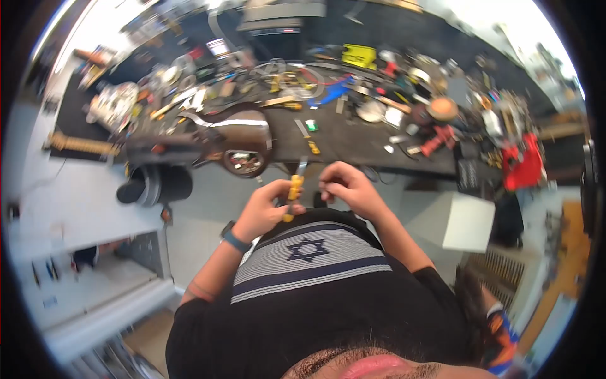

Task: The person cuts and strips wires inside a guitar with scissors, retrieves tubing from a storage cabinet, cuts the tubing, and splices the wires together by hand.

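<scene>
My left hand (265, 205) is closed around a yellow-and-black-handled tool (295, 188) whose narrow metal blade points up toward the bench. Blur hides the exact kind of tool. Just right of it, my right hand (353, 191) is raised with its fingers curled and thumb and fingertips close together; whatever they may pinch is too small to see. Ahead and to the left, a dark glossy guitar (243, 129) lies on the bench, an open cavity (245, 162) in its body showing small parts inside. A small yellow-handled tool (313, 147) and a green item (311, 125) lie near the bench's front edge.
The dark workbench (353, 148) is crowded at the back with tools, cables and parts. A red object (522, 163) sits at its right end. A white box-like block (468, 221) stands below on the right, and a dark cylindrical bin (167, 184) on the left.
</scene>
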The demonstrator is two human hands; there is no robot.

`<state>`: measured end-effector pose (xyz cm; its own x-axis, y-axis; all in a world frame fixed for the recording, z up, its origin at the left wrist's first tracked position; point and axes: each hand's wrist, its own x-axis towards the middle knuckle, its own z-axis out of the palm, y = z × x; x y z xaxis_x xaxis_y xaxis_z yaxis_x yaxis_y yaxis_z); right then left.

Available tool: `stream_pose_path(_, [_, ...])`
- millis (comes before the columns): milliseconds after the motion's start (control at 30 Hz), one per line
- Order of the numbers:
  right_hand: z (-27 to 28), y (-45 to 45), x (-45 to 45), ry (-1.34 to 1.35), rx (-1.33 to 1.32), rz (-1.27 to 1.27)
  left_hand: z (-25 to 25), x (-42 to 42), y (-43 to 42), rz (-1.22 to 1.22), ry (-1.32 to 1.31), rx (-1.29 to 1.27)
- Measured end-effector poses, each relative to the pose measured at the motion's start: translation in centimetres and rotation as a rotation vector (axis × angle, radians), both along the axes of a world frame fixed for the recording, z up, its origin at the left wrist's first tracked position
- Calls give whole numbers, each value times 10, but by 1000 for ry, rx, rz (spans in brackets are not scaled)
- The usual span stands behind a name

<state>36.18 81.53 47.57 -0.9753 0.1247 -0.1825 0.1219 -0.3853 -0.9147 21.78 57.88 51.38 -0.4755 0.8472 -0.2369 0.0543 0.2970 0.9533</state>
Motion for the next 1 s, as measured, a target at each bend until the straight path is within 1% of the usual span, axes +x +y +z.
stream_pose_path(33, [-5, 0, 2, 1, -38, -25, -10, 0, -1, 2, -42, 31])
stream_pose_path(67, [-9, 2, 4, 6, -78, -45, -7, 1, 0, 2, -134, 3])
stream_pose_path(100, [-10, 3, 7, 0, -92, -89, -5, 0, 1, -25, -136, -10])
stream_pose_path(167, [-12, 7, 12, -3, -127, -154, 0, -4, 4, -93, -116, -53])
stream_pose_path(233, [-14, 17, 20, -4, -96, -163, 3, -8, 8, -178, -73, -105])
stream_pose_path(333, [-5, 29, 33, -48, -125, -178, 16, -17, 22, -367, 3, -154])
stream_pose_path(400, [6, 37, 42, -17, -142, -158, 13, -23, 28, -450, 39, -163])
stream_pose_path(467, [1, 41, 48, 41, -213, -147, 17, -27, 35, -502, 41, -180])
stream_pose_path(533, [8, 42, 53, 103, -288, -116, 22, -32, 42, -574, -1, -247])
stream_pose_path(667, [12, 40, 54, 143, -332, -75, 25, -32, 49, -618, 0, -223])
stream_pose_path(867, [5, 37, 46, 116, -314, 31, 24, -33, 50, -640, 21, -222])
stream_pose_path(1000, [2, 33, 38, 96, -348, 56, 25, -33, 48, -621, 15, -209])
